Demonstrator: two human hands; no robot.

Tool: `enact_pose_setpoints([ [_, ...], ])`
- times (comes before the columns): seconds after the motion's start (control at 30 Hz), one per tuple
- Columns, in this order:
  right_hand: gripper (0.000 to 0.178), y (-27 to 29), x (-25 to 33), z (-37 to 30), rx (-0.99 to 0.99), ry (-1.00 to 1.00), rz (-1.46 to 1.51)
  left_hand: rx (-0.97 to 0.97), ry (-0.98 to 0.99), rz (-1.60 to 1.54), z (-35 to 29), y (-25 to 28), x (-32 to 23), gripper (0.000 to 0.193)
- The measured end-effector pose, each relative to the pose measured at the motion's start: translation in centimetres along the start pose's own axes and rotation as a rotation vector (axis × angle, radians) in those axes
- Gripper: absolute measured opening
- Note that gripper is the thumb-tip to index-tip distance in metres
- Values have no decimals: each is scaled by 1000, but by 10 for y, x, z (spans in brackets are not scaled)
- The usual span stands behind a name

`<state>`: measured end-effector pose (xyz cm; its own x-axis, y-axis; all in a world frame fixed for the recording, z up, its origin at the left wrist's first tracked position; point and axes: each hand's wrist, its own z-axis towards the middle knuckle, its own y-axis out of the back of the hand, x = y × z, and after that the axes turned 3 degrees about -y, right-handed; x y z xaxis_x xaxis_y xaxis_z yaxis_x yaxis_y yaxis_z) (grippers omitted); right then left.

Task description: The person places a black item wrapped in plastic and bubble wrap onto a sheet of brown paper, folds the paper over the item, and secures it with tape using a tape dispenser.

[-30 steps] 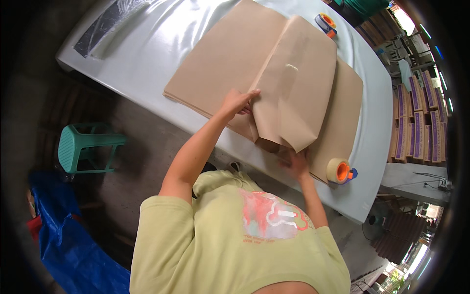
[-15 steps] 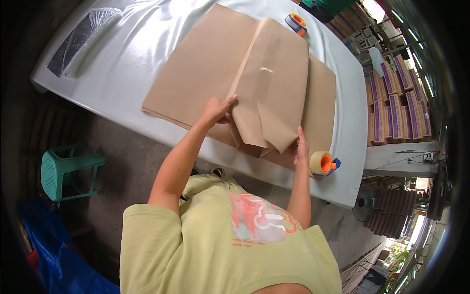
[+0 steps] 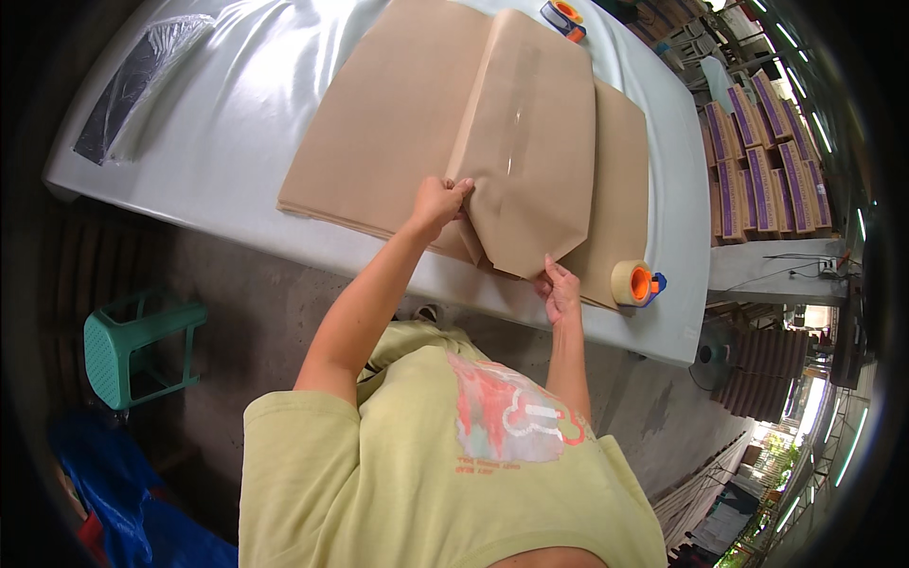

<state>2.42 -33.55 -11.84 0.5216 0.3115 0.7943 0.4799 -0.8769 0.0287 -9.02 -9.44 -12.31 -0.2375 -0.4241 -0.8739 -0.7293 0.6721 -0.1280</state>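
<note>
A piece of folded brown kraft paper (image 3: 535, 123), with a strip of clear tape along its middle, lies on a stack of flat kraft paper sheets (image 3: 379, 114). My left hand (image 3: 440, 205) pinches its left edge close to the near end. At the near right corner, my right hand (image 3: 559, 287) grips the folded end between thumb and fingers. That end is creased inward at both corners, and its underside is hidden. Just right of my right hand, a tape roll in an orange and blue dispenser (image 3: 636, 283) rests by the stack's corner.
The table (image 3: 237, 142) has a pale glossy cover. A second tape dispenser (image 3: 565, 19) lies at its far side, and a dark item in clear plastic (image 3: 142, 90) at far left. A green stool (image 3: 142, 350) stands on the floor at left. Boxes (image 3: 767, 170) are stacked at right.
The loose flaps at the paper's near end now lie flatter and more closely folded. My right hand has moved left along that end; my left hand has shifted slightly right.
</note>
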Motion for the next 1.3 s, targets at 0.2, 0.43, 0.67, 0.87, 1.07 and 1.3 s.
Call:
enact_pose_setpoints([
  [0.2, 23, -5, -7, 1, -81, 89, -186, 21, -234, 170, -24, -20, 42, 21],
  [0.43, 19, 17, 15, -30, 316, 81, -431, 819, -240, 587, -111, 10, 78, 14],
  [0.67, 40, -21, 135, 21, -141, 914, -768, -35, -1069, 697, -36, -18, -128, 40],
  [0.87, 103, -52, 111, 80, 207, 725, -1463, 299, -1107, 1535, 45, -22, -48, 75],
  [1.07, 107, -38, 110, 65, 327, 809, -1703, 525, -1120, 1418, 39, -13, -50, 93],
  [1.3, 88, -52, 81, 47, 35, 938, -1659, 460, -1182, 1474, 41, -10, -39, 98],
])
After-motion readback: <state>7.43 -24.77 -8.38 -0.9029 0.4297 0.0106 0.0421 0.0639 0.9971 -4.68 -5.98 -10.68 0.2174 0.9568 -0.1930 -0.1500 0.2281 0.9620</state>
